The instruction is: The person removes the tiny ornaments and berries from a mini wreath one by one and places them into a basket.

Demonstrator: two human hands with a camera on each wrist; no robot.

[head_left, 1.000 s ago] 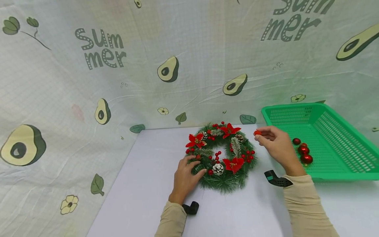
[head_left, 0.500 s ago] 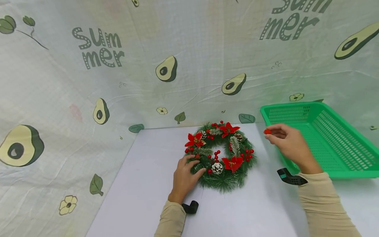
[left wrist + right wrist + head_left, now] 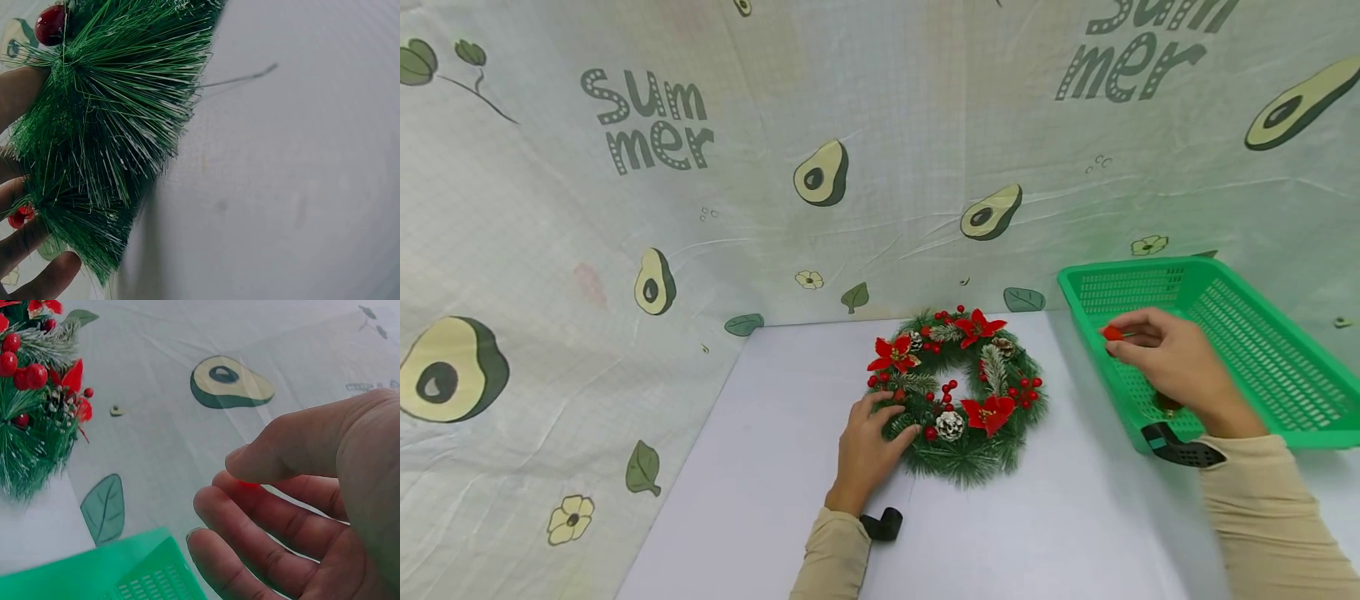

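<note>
A Christmas wreath [image 3: 962,458] of green pine tufts lies on the white table, dressed with red poinsettias, berries and pine cones. My left hand [image 3: 868,450] rests on its near left side, fingers spread and slightly bent among the tufts. In the left wrist view, those fingers [image 3: 53,275] lie at the wreath's tufts [image 3: 119,94]. Over the left side of the green basket [image 3: 1232,333], my right hand [image 3: 1180,362] pinches a small red piece [image 3: 1111,333] between thumb and fingertips. Only a red sliver [image 3: 249,484] of it shows under the thumb in the right wrist view.
The basket stands at the right of the table. Inside it, a bauble [image 3: 1167,406] is partly hidden by my right hand. A curtain [image 3: 895,108] printed with avocados hangs behind the table. The white tabletop [image 3: 775,417] extends left of the wreath.
My right hand has moved right with the small red piece, from beside the wreath to over the basket, covering baubles seen earlier. The left hand and wreath stay where they were.
</note>
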